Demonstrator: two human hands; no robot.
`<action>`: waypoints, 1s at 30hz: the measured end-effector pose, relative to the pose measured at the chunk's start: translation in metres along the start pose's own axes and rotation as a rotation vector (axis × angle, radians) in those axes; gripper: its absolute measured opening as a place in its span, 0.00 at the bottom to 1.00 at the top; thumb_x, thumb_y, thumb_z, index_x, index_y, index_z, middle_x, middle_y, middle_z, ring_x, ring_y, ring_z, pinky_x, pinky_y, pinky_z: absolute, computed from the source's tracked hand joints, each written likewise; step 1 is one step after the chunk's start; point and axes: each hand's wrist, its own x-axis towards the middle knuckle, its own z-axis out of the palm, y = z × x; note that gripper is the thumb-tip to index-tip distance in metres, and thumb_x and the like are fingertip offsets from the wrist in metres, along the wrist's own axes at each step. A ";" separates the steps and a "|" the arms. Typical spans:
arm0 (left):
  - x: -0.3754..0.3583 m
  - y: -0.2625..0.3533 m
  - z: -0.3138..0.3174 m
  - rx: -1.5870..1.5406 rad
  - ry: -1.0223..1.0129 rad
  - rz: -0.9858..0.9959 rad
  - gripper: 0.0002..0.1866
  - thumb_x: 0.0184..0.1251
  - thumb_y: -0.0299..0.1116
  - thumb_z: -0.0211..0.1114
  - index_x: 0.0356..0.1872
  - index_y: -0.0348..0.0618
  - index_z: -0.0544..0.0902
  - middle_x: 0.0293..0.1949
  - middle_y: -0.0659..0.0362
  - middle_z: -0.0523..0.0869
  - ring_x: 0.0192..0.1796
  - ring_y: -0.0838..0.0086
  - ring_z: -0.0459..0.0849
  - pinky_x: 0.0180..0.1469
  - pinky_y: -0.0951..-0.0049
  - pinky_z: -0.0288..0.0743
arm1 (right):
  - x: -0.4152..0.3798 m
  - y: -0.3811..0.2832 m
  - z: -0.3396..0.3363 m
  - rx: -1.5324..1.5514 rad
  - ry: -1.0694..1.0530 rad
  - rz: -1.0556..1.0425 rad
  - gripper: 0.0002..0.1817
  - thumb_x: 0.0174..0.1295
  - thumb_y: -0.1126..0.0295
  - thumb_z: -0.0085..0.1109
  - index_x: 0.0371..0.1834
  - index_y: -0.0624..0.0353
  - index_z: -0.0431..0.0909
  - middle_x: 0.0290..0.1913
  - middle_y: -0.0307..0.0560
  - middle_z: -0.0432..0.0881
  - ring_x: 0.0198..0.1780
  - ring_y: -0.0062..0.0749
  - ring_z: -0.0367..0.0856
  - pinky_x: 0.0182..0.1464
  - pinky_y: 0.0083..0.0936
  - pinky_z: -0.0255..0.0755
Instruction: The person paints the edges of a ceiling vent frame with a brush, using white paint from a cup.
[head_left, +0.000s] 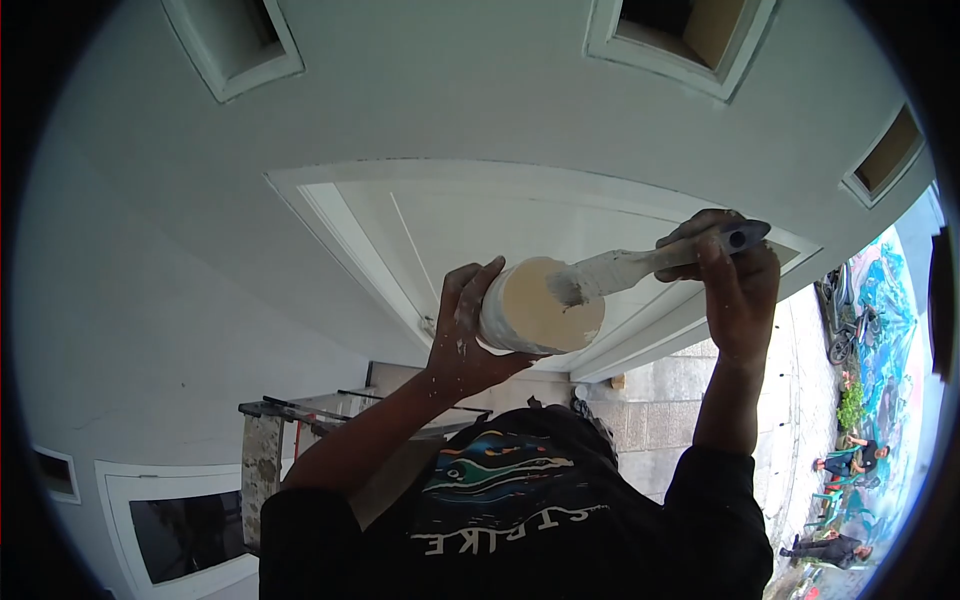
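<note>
My left hand [467, 335] is wrapped around the side of a round, paint-smeared paint pot [508, 330], its cream-coloured round face turned toward me. In my right hand [735, 285] is a flat paintbrush [640, 265], gripped by its handle. The handle's dark end points up to the right. Thick whitish paint coats the brush, and its grey bristle tip lies over the pot's upper right part; whether it touches cannot be made out. Specks of paint dot both hands.
A paint-stained ladder [262, 470] stands lower left. Ahead is a pale wall [430, 120] with framed openings and a white panelled recess [450, 225]. Paving [650, 425] lies below. Far right are several people [865, 455], motorcycles [842, 320] and a colourful mural [890, 300].
</note>
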 end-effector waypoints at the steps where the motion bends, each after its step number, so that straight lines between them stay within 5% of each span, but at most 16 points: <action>1: -0.001 0.000 0.000 -0.004 -0.004 -0.011 0.62 0.40 0.45 0.92 0.77 0.39 0.62 0.65 0.45 0.71 0.67 0.50 0.74 0.65 0.49 0.77 | -0.004 0.004 0.003 0.033 0.000 0.023 0.12 0.76 0.68 0.63 0.49 0.70 0.83 0.48 0.57 0.88 0.45 0.39 0.92 0.45 0.32 0.91; 5: -0.001 -0.002 0.002 0.065 0.037 0.105 0.62 0.40 0.43 0.92 0.77 0.40 0.63 0.65 0.45 0.70 0.67 0.50 0.74 0.63 0.51 0.79 | -0.017 -0.003 0.019 -0.109 -0.125 0.096 0.04 0.68 0.77 0.69 0.41 0.67 0.87 0.46 0.55 0.90 0.44 0.33 0.90 0.44 0.29 0.85; 6: -0.001 -0.002 0.002 0.078 0.059 0.149 0.61 0.40 0.42 0.92 0.77 0.40 0.64 0.65 0.45 0.69 0.67 0.50 0.75 0.62 0.53 0.81 | -0.019 -0.001 0.029 -0.142 -0.129 -0.022 0.02 0.64 0.80 0.71 0.38 0.64 0.89 0.43 0.51 0.92 0.42 0.30 0.87 0.44 0.31 0.83; 11: -0.002 -0.005 0.002 0.026 0.041 0.145 0.60 0.39 0.39 0.92 0.76 0.39 0.65 0.65 0.43 0.69 0.65 0.51 0.76 0.59 0.55 0.83 | -0.024 -0.001 0.040 -0.407 -0.410 -0.098 0.12 0.55 0.75 0.80 0.43 0.59 0.91 0.44 0.44 0.93 0.41 0.32 0.78 0.41 0.30 0.78; 30: -0.003 0.004 0.004 0.049 0.016 0.163 0.62 0.37 0.42 0.93 0.76 0.40 0.65 0.64 0.44 0.69 0.66 0.51 0.74 0.60 0.55 0.82 | -0.047 -0.003 0.036 -0.582 -0.363 -0.103 0.18 0.54 0.66 0.82 0.48 0.53 0.91 0.39 0.44 0.86 0.43 0.36 0.79 0.44 0.34 0.76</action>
